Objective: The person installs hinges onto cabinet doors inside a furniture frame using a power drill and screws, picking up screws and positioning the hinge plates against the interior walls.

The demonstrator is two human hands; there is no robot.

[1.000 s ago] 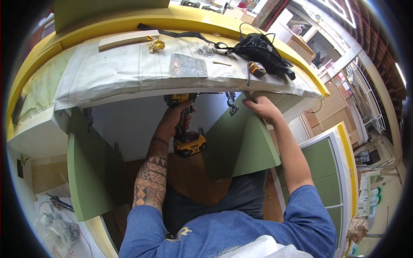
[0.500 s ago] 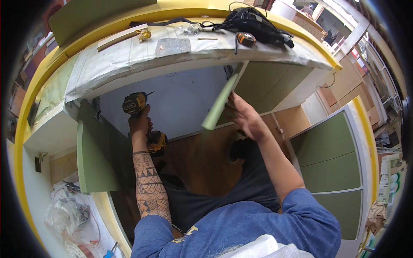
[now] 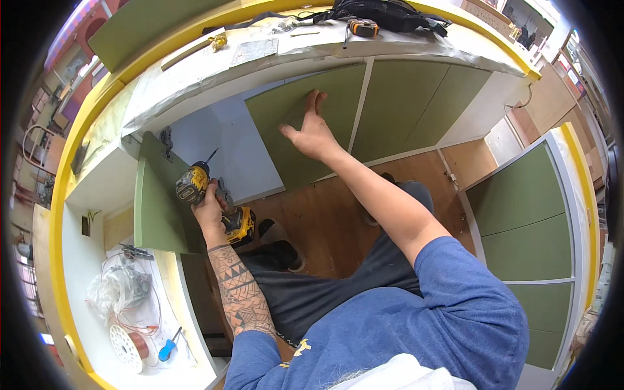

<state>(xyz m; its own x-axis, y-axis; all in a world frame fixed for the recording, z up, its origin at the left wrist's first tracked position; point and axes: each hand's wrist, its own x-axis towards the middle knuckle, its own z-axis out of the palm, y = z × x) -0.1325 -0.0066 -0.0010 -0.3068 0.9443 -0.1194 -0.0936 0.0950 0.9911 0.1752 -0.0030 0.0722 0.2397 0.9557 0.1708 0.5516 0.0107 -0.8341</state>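
My left hand [image 3: 209, 209] is wrapped round the grip of a yellow and black cordless drill [image 3: 193, 184], its bit pointing up toward the cabinet. Just left of the drill, a green cabinet door [image 3: 156, 195] stands swung open, with a metal hinge [image 3: 167, 142] near its top. My right hand [image 3: 312, 135] lies against the face of another green door [image 3: 338, 97], thumb and fingers spread. That door now sits nearly flush with the cabinet front. Between the two doors shows the pale cabinet interior [image 3: 237, 140].
On the covered counter lie a tape measure [image 3: 363, 27], a black bag [image 3: 390, 14], a wood strip [image 3: 192, 51] and a metal plate [image 3: 255, 51]. The left shelf holds a plastic bag [image 3: 120, 286], a wire spool [image 3: 127, 348] and a blue screwdriver [image 3: 170, 346]. Green panels [image 3: 526, 214] stand at right.
The right-hand door has swung from sticking out to nearly closed, with my right hand moving left onto its face. My left hand with the drill has shifted slightly lower in the picture.
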